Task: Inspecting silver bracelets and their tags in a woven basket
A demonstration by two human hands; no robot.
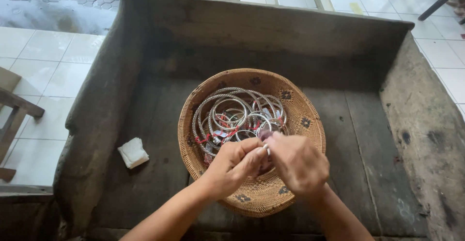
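Note:
A round woven basket [300,112] sits in a dark wooden tray-like box [358,124]. It holds several silver twisted-wire bangles [232,110] tied with red thread. My left hand [235,166] and my right hand [298,163] meet over the basket's near side, fingertips pinched together on a small silver ring-like piece [267,149]. A purplish bit shows just above my right fingers; what it is I cannot tell.
A folded white cloth [132,152] lies on the box floor left of the basket. High wooden walls [271,28] enclose the back and sides. White floor tiles [48,57] surround the box; a wooden chair part [14,108] stands at the left.

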